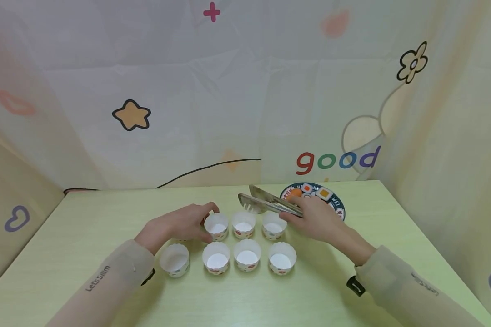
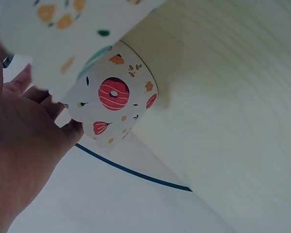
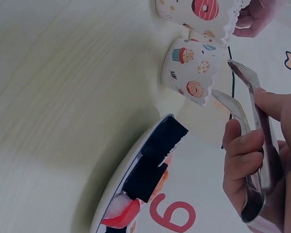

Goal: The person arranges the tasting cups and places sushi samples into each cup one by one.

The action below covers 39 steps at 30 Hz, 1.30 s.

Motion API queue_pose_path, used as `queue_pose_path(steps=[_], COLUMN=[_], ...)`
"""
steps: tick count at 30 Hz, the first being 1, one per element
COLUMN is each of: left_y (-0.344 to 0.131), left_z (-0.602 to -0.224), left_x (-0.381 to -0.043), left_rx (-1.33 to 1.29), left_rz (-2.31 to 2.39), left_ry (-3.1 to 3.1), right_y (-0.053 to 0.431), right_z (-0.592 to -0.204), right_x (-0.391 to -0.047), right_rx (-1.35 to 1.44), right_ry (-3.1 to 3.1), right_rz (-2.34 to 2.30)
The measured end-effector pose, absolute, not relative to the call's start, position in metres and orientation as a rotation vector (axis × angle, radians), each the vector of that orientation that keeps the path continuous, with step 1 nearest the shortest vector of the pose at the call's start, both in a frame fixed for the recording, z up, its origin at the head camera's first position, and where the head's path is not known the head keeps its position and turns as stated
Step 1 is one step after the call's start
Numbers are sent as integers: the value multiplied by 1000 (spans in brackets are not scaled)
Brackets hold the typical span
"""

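Observation:
Several white paper baking cups with dessert prints stand upright in two rows on the table. My left hand (image 1: 184,222) curls its thumb and fingers round the left side of a back-row cup (image 1: 217,227); the thumb meets the rim of a donut-print cup (image 2: 111,97) in the left wrist view. My right hand (image 1: 315,218) grips metal tongs (image 1: 266,204), their tips apart above the back row and nothing visible between them. Beside that hand, partly hidden by it, is a patterned plate (image 1: 340,211) bearing sushi-like pieces (image 1: 324,193).
The front row holds more paper cups (image 1: 282,259), the leftmost cup (image 1: 174,260) close to my left forearm. Another cup is mostly covered by my left hand. A printed curtain (image 1: 188,113) hangs behind the pale table (image 1: 245,299) and along both sides.

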<state>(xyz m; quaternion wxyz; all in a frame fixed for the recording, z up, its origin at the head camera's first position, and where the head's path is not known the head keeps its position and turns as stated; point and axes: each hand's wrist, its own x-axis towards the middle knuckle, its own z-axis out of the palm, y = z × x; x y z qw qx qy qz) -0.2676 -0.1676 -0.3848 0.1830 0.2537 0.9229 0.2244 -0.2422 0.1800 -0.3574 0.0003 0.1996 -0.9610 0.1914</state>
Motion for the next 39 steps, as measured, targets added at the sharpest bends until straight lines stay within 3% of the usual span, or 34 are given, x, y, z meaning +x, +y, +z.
queue_pose_path(steps=[39], left_y=[-167], left_z=[-381], left_x=[-265], left_rx=[699], left_rz=[535], left_ry=[2640], right_y=[230], right_z=[-348], right_x=[-252], right_rx=[461], right_ry=[-3040], right_rz=[623])
